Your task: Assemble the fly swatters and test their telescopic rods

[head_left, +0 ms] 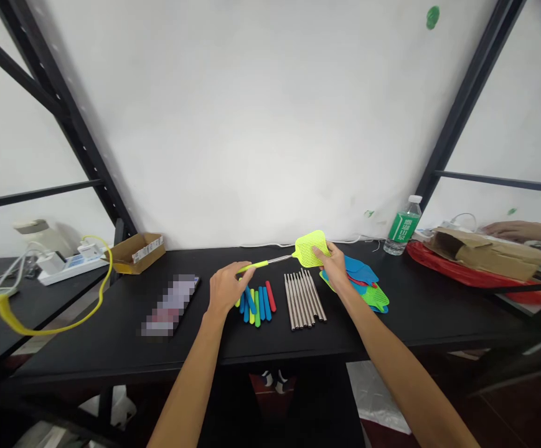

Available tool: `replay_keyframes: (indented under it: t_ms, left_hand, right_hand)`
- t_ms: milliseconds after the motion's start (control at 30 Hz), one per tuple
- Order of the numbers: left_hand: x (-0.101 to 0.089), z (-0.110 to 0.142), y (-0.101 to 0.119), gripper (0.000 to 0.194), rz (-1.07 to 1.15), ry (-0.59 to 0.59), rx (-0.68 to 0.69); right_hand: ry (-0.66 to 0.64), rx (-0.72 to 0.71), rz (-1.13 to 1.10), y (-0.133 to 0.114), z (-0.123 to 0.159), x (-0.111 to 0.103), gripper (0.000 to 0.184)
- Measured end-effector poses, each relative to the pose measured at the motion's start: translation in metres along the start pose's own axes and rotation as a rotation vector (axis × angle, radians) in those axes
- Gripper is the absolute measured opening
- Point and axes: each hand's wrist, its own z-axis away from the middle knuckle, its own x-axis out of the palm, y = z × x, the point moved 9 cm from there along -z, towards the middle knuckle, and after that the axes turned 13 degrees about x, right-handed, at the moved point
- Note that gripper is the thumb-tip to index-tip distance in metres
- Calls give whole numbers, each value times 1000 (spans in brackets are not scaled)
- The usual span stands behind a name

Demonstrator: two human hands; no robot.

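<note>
A yellow-green fly swatter with a thin metal rod is held between both hands above the black table. My left hand pinches its yellow-green handle end. My right hand grips the mesh head. Under the left hand lie several coloured handles, blue, green and red. Several metal rods lie side by side in the middle. A pile of blue and green swatter heads sits under the right hand.
A cardboard box and a power strip with a yellow cable are at the left. A water bottle, a red bag and brown paper are at the right, where another person's hand rests.
</note>
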Motion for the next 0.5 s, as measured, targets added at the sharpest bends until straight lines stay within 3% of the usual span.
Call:
replay_keyframes:
  t_ms: [233,500]
  left_hand:
    - [2,7,-23,51,64,11,-168]
    - [8,8,-37,46,213,51,-183]
  right_hand:
    - [-34,-21,15,1,1,7,60]
    - [-95,-53,172,0,14,21,49]
